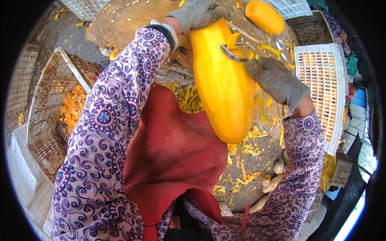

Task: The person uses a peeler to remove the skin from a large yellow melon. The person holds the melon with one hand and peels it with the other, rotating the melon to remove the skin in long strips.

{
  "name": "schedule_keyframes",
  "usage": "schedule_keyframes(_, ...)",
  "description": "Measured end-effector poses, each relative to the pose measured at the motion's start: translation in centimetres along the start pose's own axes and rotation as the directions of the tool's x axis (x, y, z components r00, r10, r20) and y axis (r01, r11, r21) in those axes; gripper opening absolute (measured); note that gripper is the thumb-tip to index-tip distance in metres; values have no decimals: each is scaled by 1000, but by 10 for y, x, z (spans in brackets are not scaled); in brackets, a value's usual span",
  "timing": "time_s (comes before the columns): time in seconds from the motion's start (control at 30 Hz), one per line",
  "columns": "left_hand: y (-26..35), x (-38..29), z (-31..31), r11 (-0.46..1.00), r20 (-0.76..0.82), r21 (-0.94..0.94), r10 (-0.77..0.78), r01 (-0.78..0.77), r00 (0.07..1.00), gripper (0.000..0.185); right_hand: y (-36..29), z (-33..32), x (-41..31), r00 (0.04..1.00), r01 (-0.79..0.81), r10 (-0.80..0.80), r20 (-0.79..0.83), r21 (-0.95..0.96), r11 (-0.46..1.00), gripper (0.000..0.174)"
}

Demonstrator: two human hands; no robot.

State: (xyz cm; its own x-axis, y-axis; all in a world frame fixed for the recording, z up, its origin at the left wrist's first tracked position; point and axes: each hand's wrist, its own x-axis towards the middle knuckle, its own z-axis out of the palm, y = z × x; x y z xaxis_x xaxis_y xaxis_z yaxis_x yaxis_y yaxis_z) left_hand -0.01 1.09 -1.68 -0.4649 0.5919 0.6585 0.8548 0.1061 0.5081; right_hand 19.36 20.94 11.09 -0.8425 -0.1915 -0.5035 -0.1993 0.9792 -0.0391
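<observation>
A long, peeled yellow-orange pumpkin (223, 87) lies tilted in front of me, its near end against the red apron (175, 144) on my lap. My left hand (199, 15), in a grey work glove, grips the pumpkin's far end. In the grey-gloved fist of my right hand (274, 78) is a peeler (233, 55) with a curved metal blade; its handle is mostly hidden. The blade rests at the pumpkin's upper right side, and a strip of orange peel (233, 40) curls up through it.
A cut pumpkin piece (265, 16) and a metal spoon (280, 44) lie on the wooden board (129, 25). To the right stands a white plastic crate (319, 90) with orange contents. At left, a dirty crate (48, 99) holds orange pulp (74, 105). Another person's hand (343, 36) shows at far right.
</observation>
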Motion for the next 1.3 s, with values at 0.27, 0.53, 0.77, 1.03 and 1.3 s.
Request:
schedule_keyframes(0.27,12,0,-1,962,70,-148,-219,227,973,33,-9,36,-68,982,-99,123,-146,164,982,32)
schedule_keyframes(0.53,7,1,2,992,42,-87,-84,87,996,35,-38,92,-144,945,-217,298,-131,428,877,22)
schedule_keyframes(0.77,12,6,5,941,147,-11,-333,339,931,37,-62,73,-164,925,-233,362,-116,580,781,17)
schedule_keyframes(1.03,10,48,30,879,319,435,-353,195,880,41,-1,59,-55,863,-301,380,-332,265,916,29)
schedule_keyframes(1.3,5,84,46,855,492,516,-345,52,799,40,84,73,-71,860,-509,447,244,368,778,36)
